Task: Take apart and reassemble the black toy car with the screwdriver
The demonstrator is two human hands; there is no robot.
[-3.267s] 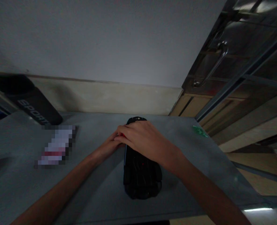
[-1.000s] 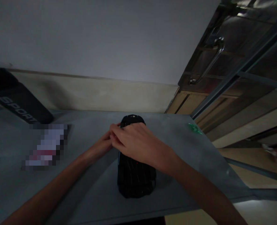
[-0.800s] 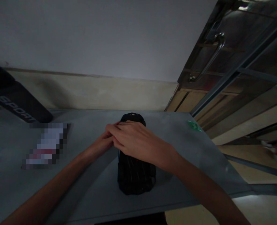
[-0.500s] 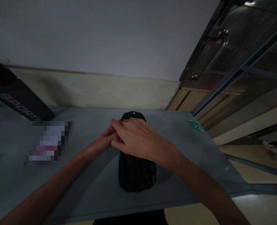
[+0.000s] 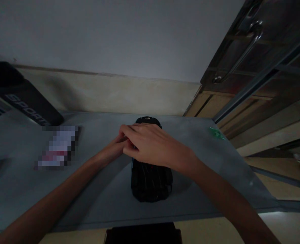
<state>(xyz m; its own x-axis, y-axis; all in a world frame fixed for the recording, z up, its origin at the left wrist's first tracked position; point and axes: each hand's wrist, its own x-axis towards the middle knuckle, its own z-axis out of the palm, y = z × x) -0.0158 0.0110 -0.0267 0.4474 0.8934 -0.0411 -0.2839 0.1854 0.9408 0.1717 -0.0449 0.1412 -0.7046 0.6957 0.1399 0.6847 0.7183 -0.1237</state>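
Note:
A black object (image 5: 152,183), rounded at both ends and with thin stripes and a tiny red spot, lies lengthwise on the grey table (image 5: 101,200). My right hand (image 5: 152,144) reaches across its upper part, with fingers bent over toward my left hand. My left hand (image 5: 116,145) is at the object's left side; its fingers are mostly hidden beneath my right hand. Whether either hand grips the object cannot be made out, as the contact lies under the right palm.
A black bottle marked SPORT (image 5: 25,96) and a blurred-out flat item (image 5: 60,145) are at the left. A green wrapper (image 5: 217,133) lies at the right. Behind are a wall (image 5: 109,37) and a door handle (image 5: 241,56); a metal frame (image 5: 251,89) stands at the right.
The view has shifted slightly, so the table items appear a little higher and further right. My hands keep nearly the same pose over the black object.

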